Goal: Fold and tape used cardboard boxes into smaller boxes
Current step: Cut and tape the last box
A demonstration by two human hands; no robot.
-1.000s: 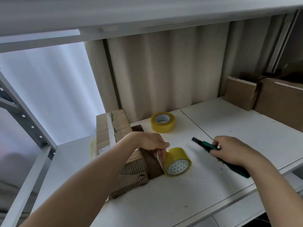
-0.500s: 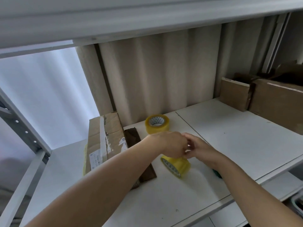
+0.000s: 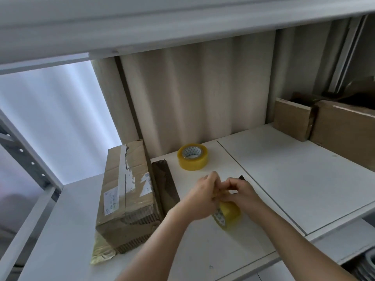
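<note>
Nearest the camera, two bare forearms reach in over the white shelf board (image 3: pixel 203 250). The left hand (image 3: pixel 205 192) and the right hand (image 3: pixel 242 192) meet above a yellow roll of packing tape (image 3: pixel 228 217), which stands tilted on its edge on the board just beneath them. Both hands have their fingers curled, the fingertips pressed together at the top of the roll, pinching at it or at its loose end; motion blur hides exactly what each finger grips. A small dark tip (image 3: pixel 241 177) of some object shows just beyond the right hand; what it is cannot be told.

To the left lies a flattened brown cardboard box (image 3: pixel 125 191), folded into a long bundle with strips of old clear tape and a white label on top, its corrugated end facing the camera. A scrap of yellowish crumpled tape (image 3: pixel 101 251) sticks out from under its near corner. A dark brown cardboard flap (image 3: pixel 164 181) lies against its right side.

Farther back, a second yellow tape roll (image 3: pixel 192 156) lies flat near the beige corrugated back wall (image 3: pixel 203 94). At the far right stand more brown cardboard boxes (image 3: pixel 343 126).
</note>
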